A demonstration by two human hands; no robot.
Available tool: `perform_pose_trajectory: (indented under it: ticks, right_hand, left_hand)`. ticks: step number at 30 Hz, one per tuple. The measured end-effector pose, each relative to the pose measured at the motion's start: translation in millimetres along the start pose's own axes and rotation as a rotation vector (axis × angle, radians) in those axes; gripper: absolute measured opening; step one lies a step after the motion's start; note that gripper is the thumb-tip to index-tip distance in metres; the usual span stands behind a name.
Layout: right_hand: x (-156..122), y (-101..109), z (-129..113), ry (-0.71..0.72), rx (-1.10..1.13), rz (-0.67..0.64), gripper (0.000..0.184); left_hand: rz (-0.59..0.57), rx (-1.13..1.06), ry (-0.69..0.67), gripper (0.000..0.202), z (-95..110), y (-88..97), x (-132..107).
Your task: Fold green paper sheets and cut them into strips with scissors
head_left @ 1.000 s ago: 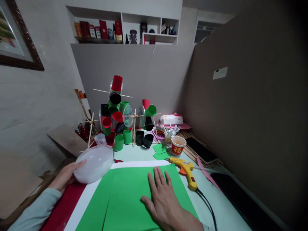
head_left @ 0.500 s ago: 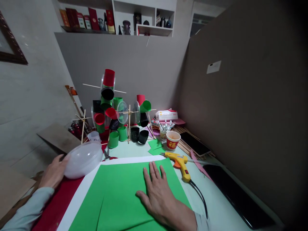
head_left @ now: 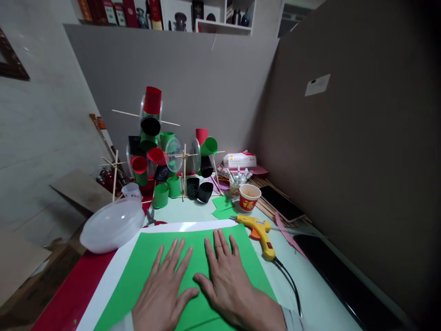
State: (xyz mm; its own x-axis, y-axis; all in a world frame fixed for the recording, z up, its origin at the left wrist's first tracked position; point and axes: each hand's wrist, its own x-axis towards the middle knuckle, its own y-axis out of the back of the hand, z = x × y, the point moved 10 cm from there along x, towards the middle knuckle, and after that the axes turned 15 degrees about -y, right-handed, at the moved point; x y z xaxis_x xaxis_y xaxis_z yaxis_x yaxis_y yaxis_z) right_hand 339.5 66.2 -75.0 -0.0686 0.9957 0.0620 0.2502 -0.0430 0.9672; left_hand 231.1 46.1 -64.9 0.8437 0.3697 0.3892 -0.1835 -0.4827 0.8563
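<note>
Both my hands rest flat on a large green sheet of paper (head_left: 138,271), which lies over a white sheet (head_left: 99,289). My left hand (head_left: 165,285) has its fingers spread and the thumb pointing right. Beside it, my right hand (head_left: 227,276) is also spread, its thumb near the left one. Neither hand holds anything. A line, a cut or fold, shows in the green sheet below the hands. Just right of the paper lies a yellow glue gun (head_left: 260,234) with a black cable. To the left sits a translucent white plastic bowl-like piece (head_left: 112,225).
Behind the paper stands a wheel-like model of red, green and black paper cups (head_left: 151,124) on wooden sticks. Scissors (head_left: 151,218) lie near the bowl. A red-and-white paper cup (head_left: 248,197), green scraps (head_left: 223,207) and a black phone (head_left: 280,202) are at right, beside a brown partition (head_left: 344,138).
My left hand has left the white plastic piece and moved right onto the green paper. My right hand stays on the sheet. The view has tilted down slightly.
</note>
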Motion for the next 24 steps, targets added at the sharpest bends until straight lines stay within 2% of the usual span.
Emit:
perform_pose_trajectory:
  ticks: [6,12,16,18,21,24]
  right_hand:
    - [4,-5,2,-0.019,-0.004,-0.087,0.086]
    - [0,3,4,-0.032,0.045,-0.109,0.086]
    - [-8,15,0,-0.018,0.088,-0.110,0.083]
    - [-6,22,-6,0.001,0.060,-0.089,0.081]
    - [13,39,-20,0.024,-0.042,-0.009,0.067]
    - [50,47,-50,0.070,-0.091,-0.002,0.033]
  left_hand:
    - [-0.022,0.223,-0.095,0.077,6,11.5,6]
    - [0.078,0.153,-0.067,0.081,3,5.5,-1]
    - [0.132,0.045,-0.034,0.079,-6,-5.0,-3]
    - [0.143,0.050,-0.038,0.079,-6,-4.6,-2]
    - [0.143,0.121,-0.088,0.083,1,3.5,2]
    - [0.127,0.157,-0.085,0.076,5,8.7,5]
